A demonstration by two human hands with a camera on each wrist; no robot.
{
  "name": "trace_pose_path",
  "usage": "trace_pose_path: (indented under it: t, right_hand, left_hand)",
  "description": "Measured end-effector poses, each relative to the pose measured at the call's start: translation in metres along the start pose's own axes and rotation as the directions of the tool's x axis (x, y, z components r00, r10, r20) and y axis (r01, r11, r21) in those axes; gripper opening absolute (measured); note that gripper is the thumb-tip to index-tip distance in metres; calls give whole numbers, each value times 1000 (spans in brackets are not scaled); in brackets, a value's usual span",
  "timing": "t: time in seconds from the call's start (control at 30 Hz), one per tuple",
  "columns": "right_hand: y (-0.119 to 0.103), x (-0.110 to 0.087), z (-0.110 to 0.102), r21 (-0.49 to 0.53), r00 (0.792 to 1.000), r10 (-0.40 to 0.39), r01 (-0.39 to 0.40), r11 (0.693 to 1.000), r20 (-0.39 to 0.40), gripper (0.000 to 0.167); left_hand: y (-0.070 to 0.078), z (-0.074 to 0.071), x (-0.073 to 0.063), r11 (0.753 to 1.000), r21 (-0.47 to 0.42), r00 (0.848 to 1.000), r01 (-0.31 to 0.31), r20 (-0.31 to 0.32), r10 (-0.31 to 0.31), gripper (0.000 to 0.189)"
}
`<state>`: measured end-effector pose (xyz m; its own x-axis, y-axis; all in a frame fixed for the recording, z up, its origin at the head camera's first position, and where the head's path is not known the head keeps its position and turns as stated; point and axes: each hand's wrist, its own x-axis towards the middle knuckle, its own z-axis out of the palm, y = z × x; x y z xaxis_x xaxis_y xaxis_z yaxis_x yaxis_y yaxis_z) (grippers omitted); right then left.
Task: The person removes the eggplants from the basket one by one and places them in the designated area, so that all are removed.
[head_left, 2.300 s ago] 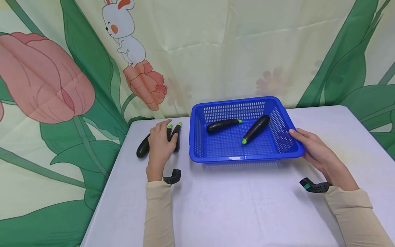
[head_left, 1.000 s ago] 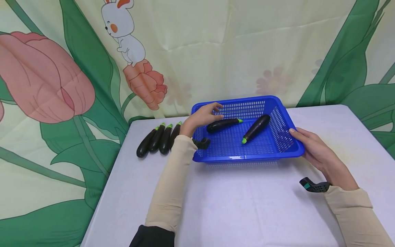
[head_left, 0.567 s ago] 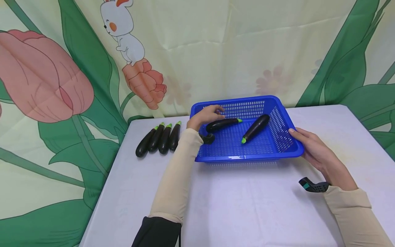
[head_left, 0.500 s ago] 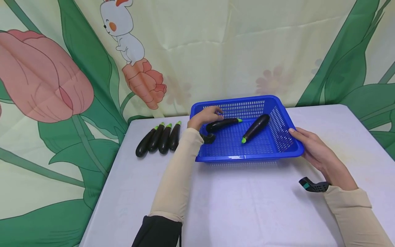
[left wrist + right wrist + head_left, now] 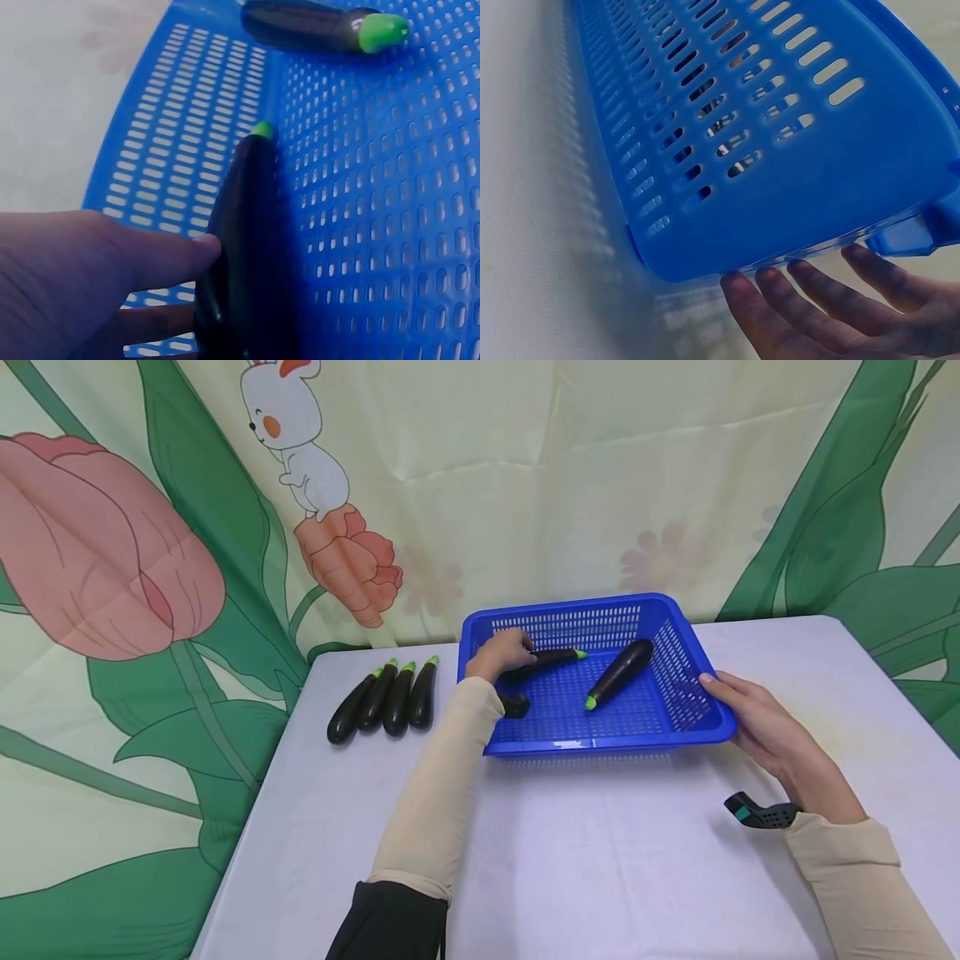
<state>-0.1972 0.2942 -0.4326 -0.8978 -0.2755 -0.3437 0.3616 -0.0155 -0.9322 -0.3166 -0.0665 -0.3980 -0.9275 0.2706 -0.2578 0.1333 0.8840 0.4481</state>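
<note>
My left hand is inside the blue basket, at the left end of a dark eggplant with a green tip. In the left wrist view a digit tip presses that eggplant, and another finger shows lower down against it. The hand covers part of the eggplant. My right hand holds the basket's right end, with the thumb on the rim. The right wrist view shows its fingertips against the underside of the basket.
A second eggplant lies slanted in the basket's right half. Several more eggplants lie side by side on the white tablecloth, left of the basket. A printed curtain hangs behind the table.
My left hand has moved right from the row of eggplants into the basket, then down onto the eggplant there. My right hand has stayed on the basket.
</note>
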Motion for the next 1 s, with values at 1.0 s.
trace_pose_path:
  t: [1.0]
  right_hand:
    - [1, 1, 0, -66, 1000, -3, 2, 998, -8, 87]
  left_hand:
    - [14, 9, -16, 990, 138, 999, 7, -39, -2, 32]
